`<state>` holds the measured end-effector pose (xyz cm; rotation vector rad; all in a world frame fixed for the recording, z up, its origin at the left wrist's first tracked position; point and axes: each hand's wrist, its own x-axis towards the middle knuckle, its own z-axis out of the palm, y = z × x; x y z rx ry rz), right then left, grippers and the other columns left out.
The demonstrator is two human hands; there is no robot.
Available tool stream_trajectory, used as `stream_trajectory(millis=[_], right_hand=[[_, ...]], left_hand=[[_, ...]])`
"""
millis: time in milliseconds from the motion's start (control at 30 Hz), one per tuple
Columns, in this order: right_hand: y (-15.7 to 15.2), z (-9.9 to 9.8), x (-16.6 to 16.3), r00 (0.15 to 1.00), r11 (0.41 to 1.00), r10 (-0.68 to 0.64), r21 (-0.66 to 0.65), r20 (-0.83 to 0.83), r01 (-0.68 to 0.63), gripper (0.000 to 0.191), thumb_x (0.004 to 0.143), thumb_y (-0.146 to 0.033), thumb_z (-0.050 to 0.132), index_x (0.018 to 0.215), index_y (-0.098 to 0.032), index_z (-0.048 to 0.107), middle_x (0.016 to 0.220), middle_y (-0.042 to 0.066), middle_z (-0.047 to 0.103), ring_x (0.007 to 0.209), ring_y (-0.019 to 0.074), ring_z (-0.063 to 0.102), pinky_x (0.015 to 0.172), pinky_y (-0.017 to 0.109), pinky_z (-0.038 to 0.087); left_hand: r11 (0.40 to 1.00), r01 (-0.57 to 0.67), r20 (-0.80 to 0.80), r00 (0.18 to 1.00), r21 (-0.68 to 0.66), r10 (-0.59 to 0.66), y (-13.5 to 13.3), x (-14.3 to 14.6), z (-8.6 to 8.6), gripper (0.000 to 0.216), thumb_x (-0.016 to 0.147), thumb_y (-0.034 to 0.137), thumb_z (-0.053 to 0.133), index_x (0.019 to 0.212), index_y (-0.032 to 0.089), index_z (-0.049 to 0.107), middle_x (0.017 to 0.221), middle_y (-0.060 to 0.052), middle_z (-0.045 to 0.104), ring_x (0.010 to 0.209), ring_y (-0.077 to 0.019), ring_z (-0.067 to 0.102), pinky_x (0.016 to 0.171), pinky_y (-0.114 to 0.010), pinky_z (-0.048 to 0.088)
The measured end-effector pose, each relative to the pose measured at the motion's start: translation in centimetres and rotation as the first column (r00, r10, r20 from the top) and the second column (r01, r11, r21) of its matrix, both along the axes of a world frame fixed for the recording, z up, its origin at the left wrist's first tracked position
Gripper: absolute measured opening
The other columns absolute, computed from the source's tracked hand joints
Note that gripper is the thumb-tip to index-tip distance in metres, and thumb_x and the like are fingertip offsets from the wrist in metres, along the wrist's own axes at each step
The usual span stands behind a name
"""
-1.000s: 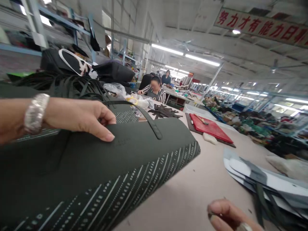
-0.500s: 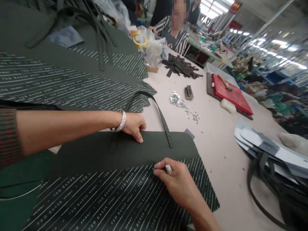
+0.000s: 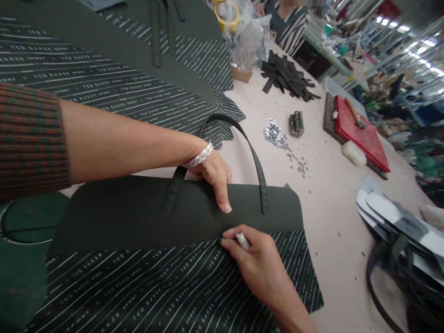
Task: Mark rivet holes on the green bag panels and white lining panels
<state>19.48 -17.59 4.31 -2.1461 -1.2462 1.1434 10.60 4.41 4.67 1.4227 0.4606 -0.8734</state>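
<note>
A dark green bag panel [image 3: 114, 210] lies in front of me, plain along its upper band and printed with white slanted lines and lettering below. A strap handle [image 3: 255, 162] arches from its upper band, both ends lying on the plain part. My left hand [image 3: 215, 179] grips the panel's top edge between the strap ends, thumb on the face, fingers partly hidden behind. Lower right, my right hand [image 3: 256, 254] is closed, its thumb and forefinger pinched at the seam between plain and printed parts. A white pen-like stick [image 3: 243, 241] pokes out of that hand; its tip is hidden.
Similar bag panels [image 3: 114, 83] are piled at the back left. Beyond are dark strips [image 3: 287, 76], small metal pieces [image 3: 274, 133], a red slab [image 3: 362, 132] bearing a hammer [image 3: 354, 112], and yellow tape [image 3: 226, 16]. White pieces [image 3: 391, 208] and straps lie right. A person sits opposite.
My view has tilted downward. My left hand has slid right along the panel's top edge, uncovering the left strap end. The printed part looks more rippled; my right hand stays at the seam.
</note>
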Motion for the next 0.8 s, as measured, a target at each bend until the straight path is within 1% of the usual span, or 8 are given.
stream_trajectory(millis=[67,133,200,333,467,667,733,800], right_hand=[[-0.1,-0.1,-0.1,1.0,1.0,0.008,0.016,0.026,-0.008,0.009,0.083,-0.023,0.064,0.082,-0.02,0.072,0.069,-0.002,0.066,0.061,0.0125,0.056,0.058,0.022,0.04],[-0.3,-0.3,-0.3,0.998,0.998,0.026,0.048,0.064,-0.029,0.009,0.084,-0.023,0.062,0.085,-0.021,0.071,0.071,-0.001,0.066,0.062,0.0131,0.057,0.06,0.022,0.04],[-0.5,-0.5,-0.5,0.995,0.995,0.044,0.086,0.091,-0.052,0.008,0.085,-0.021,0.06,0.086,-0.021,0.068,0.073,-0.001,0.066,0.065,0.0132,0.058,0.061,0.022,0.04],[-0.8,-0.8,-0.7,0.99,0.992,0.069,0.099,0.127,-0.082,0.009,0.087,-0.02,0.057,0.078,-0.02,0.058,0.069,-0.002,0.061,0.062,0.012,0.055,0.06,0.022,0.037],[-0.9,-0.9,-0.7,0.986,0.991,0.093,0.082,0.141,-0.105,0.014,0.089,-0.02,0.055,0.075,-0.021,0.051,0.069,-0.003,0.057,0.061,0.0115,0.053,0.058,0.023,0.034],[-0.5,-1.1,-0.3,0.982,0.987,0.117,0.093,0.147,-0.131,0.019,0.087,-0.016,0.058,0.076,-0.021,0.044,0.074,-0.002,0.057,0.065,0.0124,0.053,0.06,0.023,0.035],[-0.2,-1.2,-0.2,0.984,0.99,0.087,0.098,0.155,-0.103,0.022,0.086,-0.015,0.06,0.075,-0.022,0.043,0.073,-0.002,0.057,0.064,0.0131,0.054,0.06,0.023,0.034],[0.0,-1.2,-0.3,0.984,0.994,0.039,0.094,0.176,-0.056,0.023,0.084,-0.016,0.063,0.074,-0.021,0.044,0.072,-0.002,0.059,0.064,0.0138,0.056,0.06,0.024,0.035]], left_hand=[[0.996,0.018,-0.026,0.999,-0.083,-0.02,-0.3,0.1,-0.4,0.013,0.059,0.025,0.074,0.069,0.018,0.072,0.065,-0.006,0.071,0.067,-0.0248,0.067,0.065,-0.038,0.057],[0.987,0.027,-0.052,0.998,-0.16,-0.035,-0.5,0.2,-0.8,0.011,0.061,0.022,0.072,0.072,0.018,0.072,0.067,-0.006,0.072,0.07,-0.0257,0.068,0.07,-0.039,0.057],[0.982,0.004,-0.101,0.995,-0.19,-0.023,-0.5,0.2,-1.1,0.012,0.064,0.022,0.07,0.075,0.018,0.073,0.069,-0.007,0.073,0.07,-0.0263,0.069,0.071,-0.04,0.058],[0.98,-0.094,-0.197,0.979,-0.177,0.059,-0.5,0.0,-1.3,0.015,0.07,0.026,0.07,0.083,0.018,0.072,0.071,-0.009,0.074,0.068,-0.0274,0.07,0.068,-0.041,0.06],[0.971,-0.163,-0.225,0.967,-0.173,0.122,-0.7,-0.4,-1.3,0.018,0.07,0.027,0.073,0.086,0.019,0.07,0.073,-0.009,0.075,0.071,-0.0292,0.071,0.068,-0.042,0.061],[0.966,-0.134,-0.18,0.979,-0.223,0.095,-1.2,-0.6,-1.2,0.018,0.066,0.029,0.072,0.08,0.018,0.07,0.071,-0.009,0.074,0.073,-0.0297,0.071,0.069,-0.042,0.061],[0.969,-0.13,-0.139,0.985,-0.211,0.102,-1.3,-0.6,-1.1,0.023,0.064,0.032,0.071,0.082,0.018,0.071,0.072,-0.009,0.074,0.071,-0.0305,0.071,0.067,-0.044,0.06],[0.982,-0.102,-0.095,0.992,-0.161,0.088,-1.5,-0.8,-0.9,0.029,0.064,0.035,0.07,0.086,0.017,0.071,0.071,-0.009,0.074,0.068,-0.0303,0.071,0.065,-0.046,0.06]])
